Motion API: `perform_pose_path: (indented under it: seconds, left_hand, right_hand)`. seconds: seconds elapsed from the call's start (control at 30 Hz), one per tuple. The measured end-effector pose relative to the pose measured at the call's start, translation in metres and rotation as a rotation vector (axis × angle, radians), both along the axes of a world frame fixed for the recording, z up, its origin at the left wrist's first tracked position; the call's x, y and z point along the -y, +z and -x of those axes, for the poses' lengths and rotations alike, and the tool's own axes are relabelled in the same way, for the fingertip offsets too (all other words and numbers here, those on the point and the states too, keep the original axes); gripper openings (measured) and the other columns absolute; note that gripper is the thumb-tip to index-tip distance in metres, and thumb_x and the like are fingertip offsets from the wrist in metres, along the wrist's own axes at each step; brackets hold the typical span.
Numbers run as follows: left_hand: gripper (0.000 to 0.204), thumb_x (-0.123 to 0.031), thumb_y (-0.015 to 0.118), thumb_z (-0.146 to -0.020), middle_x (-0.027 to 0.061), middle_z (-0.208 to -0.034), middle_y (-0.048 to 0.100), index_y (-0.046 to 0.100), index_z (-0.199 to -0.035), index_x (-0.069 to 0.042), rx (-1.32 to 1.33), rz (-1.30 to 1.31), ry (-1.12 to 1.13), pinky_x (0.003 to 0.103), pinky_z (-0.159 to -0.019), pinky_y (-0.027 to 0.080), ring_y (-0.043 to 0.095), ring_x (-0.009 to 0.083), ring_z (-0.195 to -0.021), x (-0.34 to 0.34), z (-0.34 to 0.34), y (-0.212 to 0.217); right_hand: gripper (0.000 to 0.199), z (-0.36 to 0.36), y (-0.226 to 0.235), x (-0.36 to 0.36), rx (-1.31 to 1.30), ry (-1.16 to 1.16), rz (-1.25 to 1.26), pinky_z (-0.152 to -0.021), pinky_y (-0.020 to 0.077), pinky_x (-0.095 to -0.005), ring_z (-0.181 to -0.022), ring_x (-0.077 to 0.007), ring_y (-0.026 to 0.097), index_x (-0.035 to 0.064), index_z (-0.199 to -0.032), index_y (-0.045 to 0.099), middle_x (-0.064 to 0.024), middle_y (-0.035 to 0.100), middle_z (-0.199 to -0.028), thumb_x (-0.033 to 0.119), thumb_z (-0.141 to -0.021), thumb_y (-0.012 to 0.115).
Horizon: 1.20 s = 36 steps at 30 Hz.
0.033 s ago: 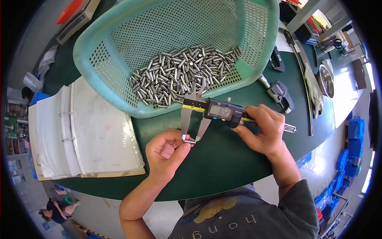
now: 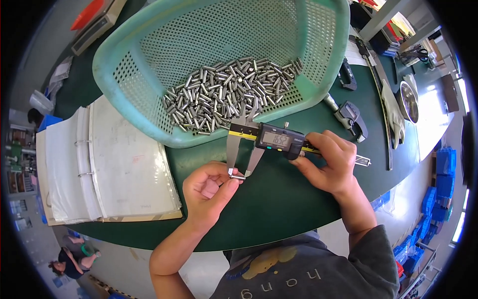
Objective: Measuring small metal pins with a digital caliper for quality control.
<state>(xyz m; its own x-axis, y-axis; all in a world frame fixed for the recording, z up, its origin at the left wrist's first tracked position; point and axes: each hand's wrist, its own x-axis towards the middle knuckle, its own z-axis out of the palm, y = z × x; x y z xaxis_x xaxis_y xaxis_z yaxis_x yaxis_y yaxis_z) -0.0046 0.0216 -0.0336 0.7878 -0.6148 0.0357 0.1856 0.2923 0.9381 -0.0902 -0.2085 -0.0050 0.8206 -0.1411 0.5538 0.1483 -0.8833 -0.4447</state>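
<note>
My right hand point(image 2: 329, 162) grips a digital caliper point(image 2: 279, 139) by its slide, the thumb below and the fingers above. The long jaws point toward me, and a small metal pin point(image 2: 238, 177) lies lengthwise between their tips. My left hand point(image 2: 209, 192) pinches that pin between thumb and fingers, with the other fingers curled. Just beyond the caliper stands a green perforated plastic basket point(image 2: 149, 130), tilted, with a heap of similar shiny metal pins point(image 2: 224, 92) along its near side. The caliper's upper jaws overlap the basket's near rim in this view.
An open ring binder point(image 2: 129, 174) with plastic-sleeved sheets lies on the green table point(image 2: 279, 214) at left. On the right are a digital micrometer point(image 2: 351, 119), a long ruler-like bar point(image 2: 381, 104), a glove point(image 2: 393, 112) and a metal bowl point(image 2: 408, 102). Another person point(image 2: 74, 261) is at far lower left.
</note>
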Motion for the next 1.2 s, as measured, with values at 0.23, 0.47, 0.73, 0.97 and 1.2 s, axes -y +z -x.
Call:
perform_pose_path:
  seconds: [0.23,0.47,0.73,0.97,1.2]
  left_hand:
    - [0.015,0.002,0.062,-0.082,0.0091,-0.097,0.061,0.057,-0.097,0.001,-0.006,0.014,0.013,0.033,-0.077,0.053,0.063,0.0182,-0.086,0.002,0.003,0.001]
    - [0.015,0.001,0.062,-0.083,0.0094,-0.097,0.061,0.058,-0.098,0.001,-0.016,0.014,0.041,0.033,-0.076,0.054,0.063,0.0182,-0.086,0.002,0.001,-0.001]
    - [0.018,0.004,0.062,-0.084,0.0105,-0.094,0.064,0.059,-0.101,0.004,-0.071,0.039,0.084,0.026,-0.077,0.05,0.063,0.0142,-0.084,0.001,0.004,-0.001]
    - [0.016,0.002,0.062,-0.085,0.0084,-0.096,0.062,0.059,-0.1,0.004,-0.098,0.017,-0.037,0.025,-0.078,0.049,0.061,0.0119,-0.086,0.005,0.006,-0.007]
    - [0.016,0.0,0.062,-0.086,0.0073,-0.095,0.061,0.058,-0.1,0.004,-0.074,-0.029,-0.022,0.023,-0.077,0.047,0.058,0.0097,-0.086,0.006,0.003,-0.006]
  right_hand:
    - [0.037,0.002,0.001,-0.002,-0.015,0.013,0.021,-0.043,0.0404,-0.0306,-0.048,-0.0204,0.052,0.0025,-0.093,0.063,-0.0049,0.052,-0.063,0.019,-0.064,0.078]
    - [0.037,0.0,-0.001,-0.001,-0.05,0.039,-0.02,-0.045,0.0412,-0.0318,-0.05,-0.0217,0.052,0.0012,-0.098,0.061,-0.0064,0.052,-0.066,0.012,-0.065,0.074]
    - [0.037,-0.003,-0.001,-0.003,-0.113,0.057,-0.033,-0.045,0.0408,-0.033,-0.05,-0.0229,0.052,-0.0004,-0.098,0.06,-0.0082,0.053,-0.066,0.012,-0.066,0.073]
    - [0.033,0.008,-0.006,0.001,-0.118,0.034,-0.097,-0.045,0.0385,-0.0293,-0.049,-0.0213,0.048,-0.0031,-0.097,0.059,-0.0101,0.05,-0.064,0.01,-0.069,0.069]
    - [0.034,0.002,-0.009,0.001,-0.118,0.034,-0.088,-0.046,0.0369,-0.0275,-0.05,-0.0198,0.046,-0.0041,-0.1,0.059,-0.0095,0.049,-0.065,0.01,-0.07,0.067]
